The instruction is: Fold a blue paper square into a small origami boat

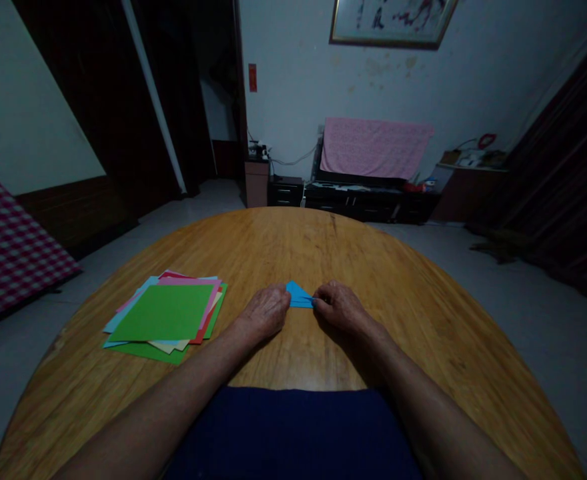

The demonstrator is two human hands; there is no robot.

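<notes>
Blue folded paper (298,295) lies flat on the wooden desk (293,243) between my two hands, seen from my remote station: the left hand (263,312) has its fingers (277,298) curled down against the left side of the small triangle, while the right hand (338,308) has its fingers (318,293) pressed together, pinching the right corner. Even pressure from both sides, with the edges lined up before any crease is run, looks like the careful way to handle a piece this small. Just left of the left hand, a loose stack of square coloured paper (163,313), green on top, lies fanned on the desk. Beyond the far rim stands a low black cabinet (368,203) draped with a pink towel (376,148), below a framed ink painting (393,20) on the wall.
</notes>
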